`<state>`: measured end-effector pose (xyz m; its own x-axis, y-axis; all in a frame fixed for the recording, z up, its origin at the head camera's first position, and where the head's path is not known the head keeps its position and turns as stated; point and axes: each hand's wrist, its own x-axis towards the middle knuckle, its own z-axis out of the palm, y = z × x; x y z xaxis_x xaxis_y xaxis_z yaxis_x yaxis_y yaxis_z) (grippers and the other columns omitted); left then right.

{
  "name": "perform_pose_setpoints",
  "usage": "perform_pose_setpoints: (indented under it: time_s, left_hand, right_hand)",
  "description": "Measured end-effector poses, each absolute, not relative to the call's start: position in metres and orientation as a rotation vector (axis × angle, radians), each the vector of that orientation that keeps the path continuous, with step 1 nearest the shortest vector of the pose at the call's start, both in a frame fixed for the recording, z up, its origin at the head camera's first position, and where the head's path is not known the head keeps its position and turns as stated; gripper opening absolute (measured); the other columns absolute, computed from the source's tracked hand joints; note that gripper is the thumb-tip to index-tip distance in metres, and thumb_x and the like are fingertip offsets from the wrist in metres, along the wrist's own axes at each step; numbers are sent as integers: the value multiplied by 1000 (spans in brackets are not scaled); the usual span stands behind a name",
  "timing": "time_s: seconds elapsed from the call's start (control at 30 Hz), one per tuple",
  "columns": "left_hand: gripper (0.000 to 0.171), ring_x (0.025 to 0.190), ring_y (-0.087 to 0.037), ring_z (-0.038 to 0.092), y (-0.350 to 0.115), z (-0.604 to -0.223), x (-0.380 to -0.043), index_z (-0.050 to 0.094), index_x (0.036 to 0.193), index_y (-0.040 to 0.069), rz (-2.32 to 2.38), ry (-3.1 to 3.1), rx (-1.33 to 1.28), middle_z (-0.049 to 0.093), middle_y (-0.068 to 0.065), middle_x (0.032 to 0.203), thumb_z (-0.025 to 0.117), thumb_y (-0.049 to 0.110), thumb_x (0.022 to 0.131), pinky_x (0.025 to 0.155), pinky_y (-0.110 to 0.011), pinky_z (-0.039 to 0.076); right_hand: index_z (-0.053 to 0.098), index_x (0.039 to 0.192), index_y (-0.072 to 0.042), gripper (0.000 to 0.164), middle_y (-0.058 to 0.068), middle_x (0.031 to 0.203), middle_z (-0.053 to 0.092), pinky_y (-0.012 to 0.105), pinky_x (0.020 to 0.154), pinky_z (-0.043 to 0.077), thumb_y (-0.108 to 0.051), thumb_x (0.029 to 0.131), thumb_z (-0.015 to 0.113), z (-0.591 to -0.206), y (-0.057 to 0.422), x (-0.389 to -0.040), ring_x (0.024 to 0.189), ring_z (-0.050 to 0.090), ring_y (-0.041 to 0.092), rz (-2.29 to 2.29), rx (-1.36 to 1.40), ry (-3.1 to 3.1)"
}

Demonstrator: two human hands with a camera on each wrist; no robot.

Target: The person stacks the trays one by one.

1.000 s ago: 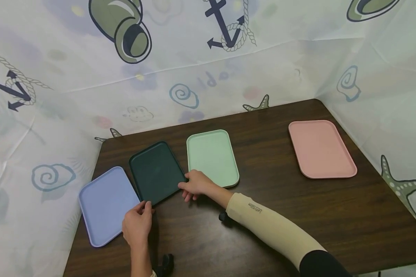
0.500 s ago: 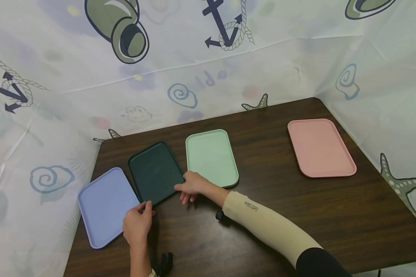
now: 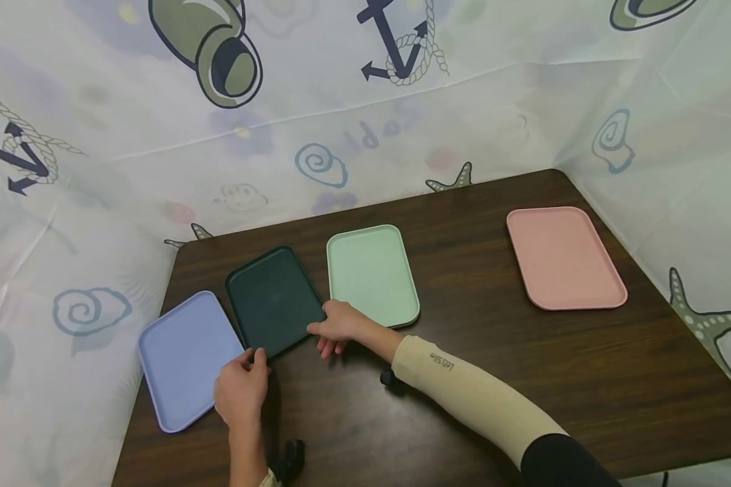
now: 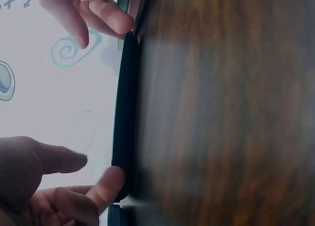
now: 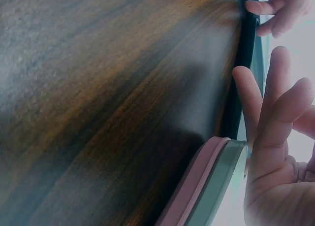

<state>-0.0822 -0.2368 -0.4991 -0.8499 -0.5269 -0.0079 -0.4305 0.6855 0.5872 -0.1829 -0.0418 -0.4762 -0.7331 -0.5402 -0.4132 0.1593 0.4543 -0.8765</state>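
Note:
A dark green tray (image 3: 274, 301) lies angled on the table between a lavender-blue tray (image 3: 191, 362) and a light green tray (image 3: 373, 274). My left hand (image 3: 244, 385) touches its near left corner. In the left wrist view one fingertip meets the dark rim, with the thumb held apart from it. At the tray's right corner is my right hand (image 3: 339, 325), thumb and fingers by the edge. The right wrist view shows this hand's fingers (image 5: 275, 83) loosely spread, not wrapped round anything. A pink rim (image 5: 197, 181) shows directly beneath the light green one there.
A pink tray (image 3: 566, 258) lies farther right on the brown wooden table (image 3: 463, 284). Printed white cloth (image 3: 365, 101) hangs behind the table and along its sides. Dark devices sit at both wrists.
The trays keep their places. Both hands stay at the dark green tray's corners, the right hand having shifted very slightly left; the head view moves a little.

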Motion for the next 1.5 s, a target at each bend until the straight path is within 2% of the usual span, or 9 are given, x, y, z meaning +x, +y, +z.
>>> perform_pose_setpoints:
  time_s: [0.3,0.53,0.77,0.97,1.3,1.5]
  left_hand:
    - [47,62,-24,63,-247,-501,-83,67,125,4,-875,-2747,790,73,-3,75,54,40,97,48,-35,41]
    - [46,74,-30,66,-256,-498,-81,69,124,8,-852,-2699,803,74,-2,77,54,41,97,58,-42,45]
    - [44,68,-26,65,-264,-495,-77,71,121,10,-796,-2729,821,74,-4,83,54,43,97,48,-36,41]
    - [48,62,-21,63,-261,-498,-78,71,120,6,-798,-2799,786,73,-3,78,56,45,96,54,-38,44]
    - [41,79,-29,67,-260,-500,-79,71,117,4,-851,-2792,788,74,-2,81,56,37,97,71,-47,47]
    - [37,87,-32,66,-263,-501,-77,74,110,7,-905,-2737,852,75,-4,85,60,37,95,68,-46,46]
  right_hand:
    - [22,149,11,69,10,70,71,29,47,52,-21,100,58,-477,-43,-180,56,69,18,-1310,-332,2016]
    - [18,151,9,71,10,71,72,27,46,51,-21,100,58,-475,-43,-181,56,69,18,-1310,-321,2004]
    - [19,151,9,71,10,71,72,28,46,51,-21,100,58,-473,-42,-182,57,70,19,-1307,-305,2018]
    - [21,150,9,70,10,70,72,30,48,52,-21,99,59,-477,-43,-181,57,69,19,-1294,-315,2019]
    - [21,150,10,69,9,69,71,29,47,52,-21,100,58,-477,-44,-180,56,69,19,-1292,-324,2032]
    - [26,150,8,65,6,67,71,30,49,53,-21,100,56,-475,-45,-179,56,69,18,-1314,-282,2104]
